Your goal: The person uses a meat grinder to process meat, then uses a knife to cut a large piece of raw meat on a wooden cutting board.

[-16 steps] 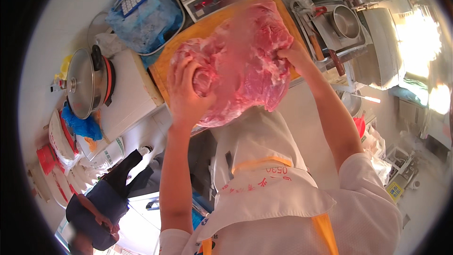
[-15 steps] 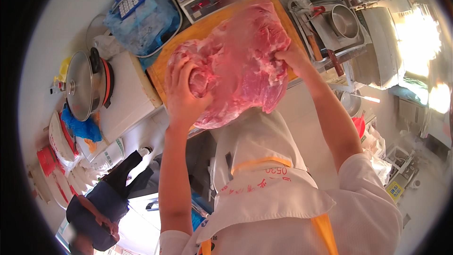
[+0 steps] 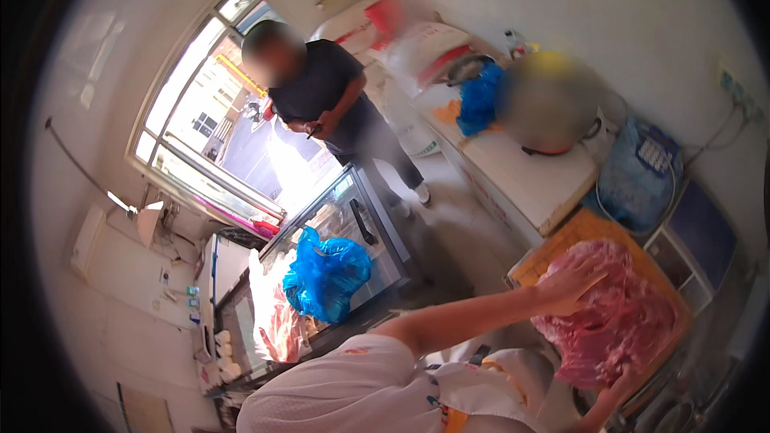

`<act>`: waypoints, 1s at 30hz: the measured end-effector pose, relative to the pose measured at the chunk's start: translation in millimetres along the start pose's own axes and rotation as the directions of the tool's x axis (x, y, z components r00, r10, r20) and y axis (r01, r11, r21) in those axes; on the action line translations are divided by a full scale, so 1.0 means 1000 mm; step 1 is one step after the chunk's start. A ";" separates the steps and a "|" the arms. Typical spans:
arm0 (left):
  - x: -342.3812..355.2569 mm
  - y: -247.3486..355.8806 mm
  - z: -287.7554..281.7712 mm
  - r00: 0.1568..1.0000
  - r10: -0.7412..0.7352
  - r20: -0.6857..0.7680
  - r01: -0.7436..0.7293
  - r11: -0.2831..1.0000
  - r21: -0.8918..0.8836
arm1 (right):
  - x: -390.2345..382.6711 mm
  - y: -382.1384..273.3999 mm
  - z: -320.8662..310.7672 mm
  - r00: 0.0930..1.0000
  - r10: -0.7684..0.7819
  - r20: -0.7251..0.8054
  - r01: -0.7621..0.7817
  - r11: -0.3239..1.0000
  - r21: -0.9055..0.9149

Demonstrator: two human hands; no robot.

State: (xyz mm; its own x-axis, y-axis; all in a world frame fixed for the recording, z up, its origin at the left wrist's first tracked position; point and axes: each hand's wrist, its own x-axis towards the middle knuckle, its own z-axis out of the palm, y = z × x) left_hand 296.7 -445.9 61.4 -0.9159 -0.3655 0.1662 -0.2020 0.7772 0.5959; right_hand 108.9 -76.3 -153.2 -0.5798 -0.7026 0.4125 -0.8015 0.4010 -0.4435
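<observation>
A large slab of pink raw meat [image 3: 609, 325] lies on a wooden cutting board [image 3: 533, 265] at the lower right. My left hand [image 3: 565, 290] grips the meat's upper left part, fingers over its surface. At the meat's lower edge, my right hand [image 3: 613, 389] holds on, its fingertips partly hidden. A scale [image 3: 702, 236] with a blue top sits beside the board, near a blue bag [image 3: 622, 180] with a calculator on it.
A person [image 3: 321, 88] in dark clothes stands by the glass door. A glass-topped display case [image 3: 377, 216] holds blue bags [image 3: 325, 277] and more meat [image 3: 273, 317]. A counter [image 3: 529, 184] bears bags and a blurred round item; sacks [image 3: 417, 52] stand behind.
My view has swung left toward the door and the person, so the board and meat now appear at the lower right. Both my hands remain on the meat.
</observation>
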 end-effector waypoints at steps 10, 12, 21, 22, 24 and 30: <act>-0.132 -0.034 -0.056 0.803 -0.532 -0.267 0.477 0.844 -0.247 | 0.080 -0.062 -0.020 0.937 0.277 -0.213 -0.324 0.916 -0.237; -0.170 -0.038 -0.066 0.790 -0.541 -0.288 0.490 0.840 -0.231 | 0.085 -0.081 -0.027 0.924 0.293 -0.245 -0.350 0.907 -0.236; -0.311 -0.086 -0.094 0.686 -0.647 -0.333 0.561 0.762 -0.323 | 0.115 -0.210 -0.076 0.876 0.195 -0.441 -0.290 0.944 -0.157; -0.329 -0.089 -0.103 0.656 -0.678 -0.330 0.593 0.734 -0.330 | 0.116 -0.231 -0.077 0.882 0.176 -0.438 -0.261 0.955 -0.142; -0.369 -0.105 -0.106 0.584 -0.725 -0.365 0.622 0.688 -0.373 | 0.120 -0.275 -0.076 0.894 0.133 -0.428 -0.197 0.974 -0.111; -0.449 -0.128 -0.149 0.340 -0.848 -0.406 0.614 0.527 -0.587 | 0.137 -0.400 -0.022 0.975 0.032 -0.222 -0.034 0.999 -0.006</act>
State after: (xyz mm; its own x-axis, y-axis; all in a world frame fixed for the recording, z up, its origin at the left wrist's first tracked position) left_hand 785.1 -457.5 28.0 0.0010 -0.9915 -0.1302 -0.4654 -0.1157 0.8775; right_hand 347.1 -320.4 98.1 -0.6227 -0.5419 0.5644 -0.7824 0.4283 -0.4520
